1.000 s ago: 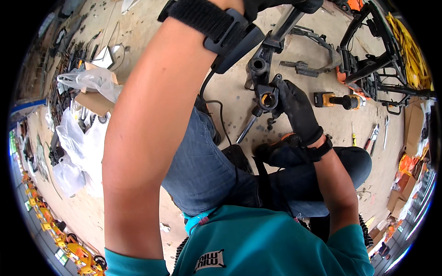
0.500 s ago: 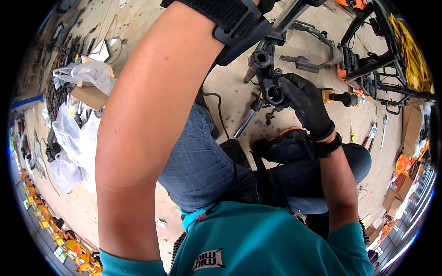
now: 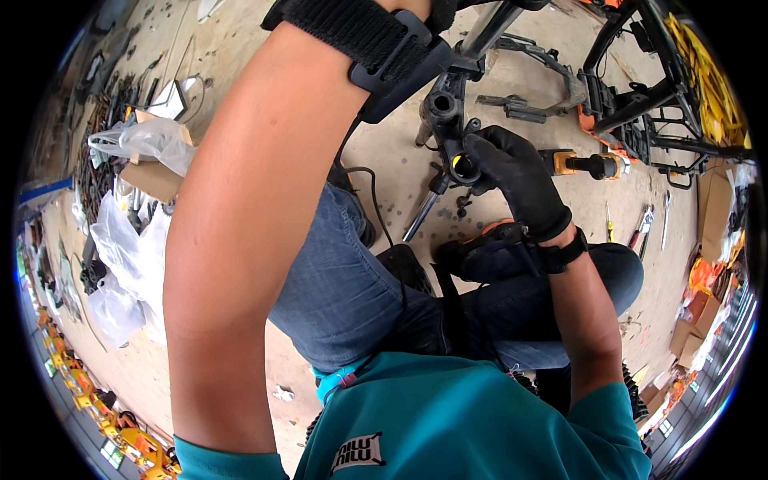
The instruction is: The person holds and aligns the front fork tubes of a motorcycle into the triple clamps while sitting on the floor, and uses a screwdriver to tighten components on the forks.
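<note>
My right hand, in a black glove, is closed at the near end of a black metal fork clamp. Its thumb and fingers press on the clamp's rim beside a round hole, through which something yellow shows. A thick fork tube runs from the clamp's far end toward the top edge. My left forearm reaches up across the picture, with a black strap and buckle near the wrist. The left hand itself lies past the top edge. Beneath the clamp a shiny metal rod slants down to the floor.
A yellow-and-black power tool lies right of my right hand. Beyond it stands a black tubular frame. A screwdriver and pliers rest on the floor at right. Plastic bags lie at left; a black cable hangs near my knee.
The fork clamp and my right hand appear slightly further left, along with most of the view. Yellow now shows in the clamp's near hole. My right hand keeps its grip.
</note>
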A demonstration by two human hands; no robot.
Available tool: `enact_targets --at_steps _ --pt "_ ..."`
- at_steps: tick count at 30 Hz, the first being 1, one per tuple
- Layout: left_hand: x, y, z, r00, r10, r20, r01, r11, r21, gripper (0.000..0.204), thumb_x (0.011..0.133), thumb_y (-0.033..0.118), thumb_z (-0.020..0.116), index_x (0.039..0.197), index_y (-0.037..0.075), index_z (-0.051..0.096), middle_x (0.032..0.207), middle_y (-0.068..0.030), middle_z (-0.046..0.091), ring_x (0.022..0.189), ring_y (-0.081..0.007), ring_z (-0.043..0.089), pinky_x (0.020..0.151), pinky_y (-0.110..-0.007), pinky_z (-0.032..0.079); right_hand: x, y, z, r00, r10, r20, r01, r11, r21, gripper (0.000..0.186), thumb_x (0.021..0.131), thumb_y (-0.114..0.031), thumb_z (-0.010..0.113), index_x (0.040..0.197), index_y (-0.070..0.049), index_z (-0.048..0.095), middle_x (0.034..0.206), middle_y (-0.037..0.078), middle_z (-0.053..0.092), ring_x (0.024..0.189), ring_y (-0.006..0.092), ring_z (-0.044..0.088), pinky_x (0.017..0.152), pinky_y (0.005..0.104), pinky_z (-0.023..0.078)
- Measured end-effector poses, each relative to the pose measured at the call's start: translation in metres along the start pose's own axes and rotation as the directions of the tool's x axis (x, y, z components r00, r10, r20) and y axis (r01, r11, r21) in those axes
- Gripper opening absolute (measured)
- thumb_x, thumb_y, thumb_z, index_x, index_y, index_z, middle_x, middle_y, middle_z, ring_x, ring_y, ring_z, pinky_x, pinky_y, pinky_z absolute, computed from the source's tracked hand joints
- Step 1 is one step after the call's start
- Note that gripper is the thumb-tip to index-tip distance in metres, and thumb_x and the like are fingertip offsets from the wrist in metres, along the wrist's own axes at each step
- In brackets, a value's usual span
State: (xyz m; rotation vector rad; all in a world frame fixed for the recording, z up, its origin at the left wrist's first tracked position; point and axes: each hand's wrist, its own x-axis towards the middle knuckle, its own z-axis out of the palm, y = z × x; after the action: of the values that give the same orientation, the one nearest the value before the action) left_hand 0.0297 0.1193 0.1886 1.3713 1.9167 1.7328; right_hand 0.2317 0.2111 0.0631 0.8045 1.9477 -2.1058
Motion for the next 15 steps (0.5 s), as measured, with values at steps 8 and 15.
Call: enact_targets --at_steps 8,15 --pt "-0.002 -0.001 0.005 0.998 0.065 -0.021 -0.065 0.998 -0.003 0.036 0.090 0.025 0.079 0.104 -0.005 0.067 0.078 -0.0065 0.068 0.065 -0.0106 0.060 0.058 -0.028 0.049 0.005 0.001 -0.001 0.999 0.026 0.023 -0.022 0.982 -0.190 0.027 0.105 -0.026 0.062 0.113 -0.002 0.071 0.090 0.000 0.069 0.078 0.0046 0.062 0.068 0.0229 0.052" --pt "-0.001 0.007 0.005 0.999 -0.050 0.021 0.050 0.999 -0.004 0.036 0.089 0.027 0.079 0.101 -0.004 0.067 0.079 -0.0046 0.066 0.067 -0.0107 0.059 0.062 -0.028 0.049 0.003 -0.001 -0.009 0.996 -0.015 0.092 0.031 0.984 -0.176 0.026 0.104 -0.025 0.063 0.111 -0.002 0.072 0.089 -0.003 0.068 0.077 0.0030 0.059 0.069 0.0216 0.047"
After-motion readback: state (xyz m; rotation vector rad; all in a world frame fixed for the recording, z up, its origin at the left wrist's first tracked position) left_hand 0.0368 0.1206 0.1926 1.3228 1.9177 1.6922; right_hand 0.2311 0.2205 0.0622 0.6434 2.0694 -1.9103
